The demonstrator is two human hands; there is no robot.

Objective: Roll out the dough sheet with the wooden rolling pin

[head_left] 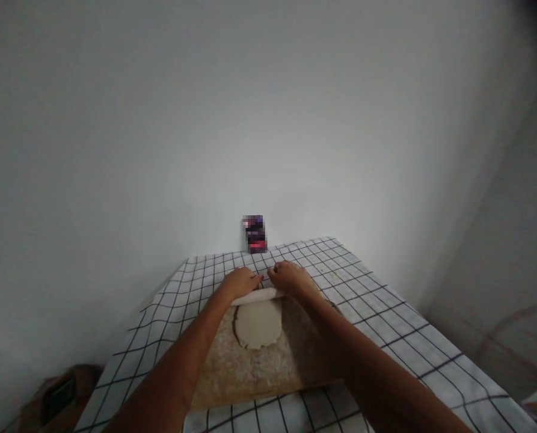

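Both arms reach forward over a floured wooden board (241, 379). A pale rolling pin (260, 296) lies crosswise at the far edge of a flat, roughly round sheet of dough (259, 326). My left hand (242, 280) is closed over the pin's left part, its thumb pointing inward. Over the right part, my right hand (290, 278) is closed with its fingers curled. The hands nearly meet in the middle, and they hide both ends of the pin. The dough's near edge is uneven.
Under the board, a white cloth with dark grid lines (376, 307) covers the table. A small blurred dark and red item (255, 234) stands at the back by the pale wall (268, 120). Down at the left is a brown object (61, 394) with a dark panel.
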